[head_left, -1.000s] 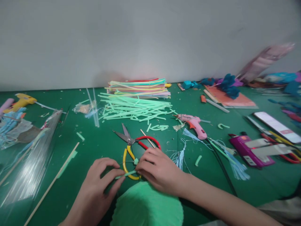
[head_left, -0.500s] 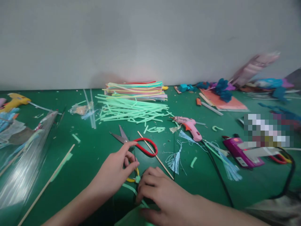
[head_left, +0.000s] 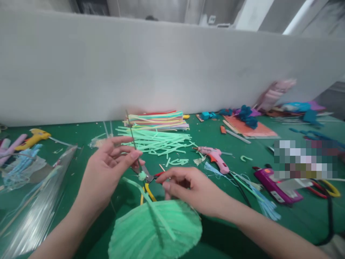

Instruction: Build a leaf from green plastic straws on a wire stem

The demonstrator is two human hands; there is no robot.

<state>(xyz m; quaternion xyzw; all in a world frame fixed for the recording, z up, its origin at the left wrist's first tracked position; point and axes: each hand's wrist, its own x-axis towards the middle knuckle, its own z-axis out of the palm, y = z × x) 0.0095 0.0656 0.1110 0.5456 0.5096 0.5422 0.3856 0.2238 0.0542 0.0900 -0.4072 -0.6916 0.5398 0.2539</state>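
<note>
Green tabletop [head_left: 78,171] extends to a pale partition [head_left: 161,72] at the far side. Left hand [head_left: 104,169]: fingers pinch a tilted thin dark wire [head_left: 134,140]. Right hand [head_left: 188,187]: fingers curled near the scissors [head_left: 149,177]; grip cannot be determined. Ribbed green leaf [head_left: 129,233] is at near center, with a light-green strip [head_left: 161,219] extending over it.

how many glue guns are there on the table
2: a yellow glue gun at the far left, and a pink glue gun just right of the pile of pale green strips. More could be hidden.
</note>
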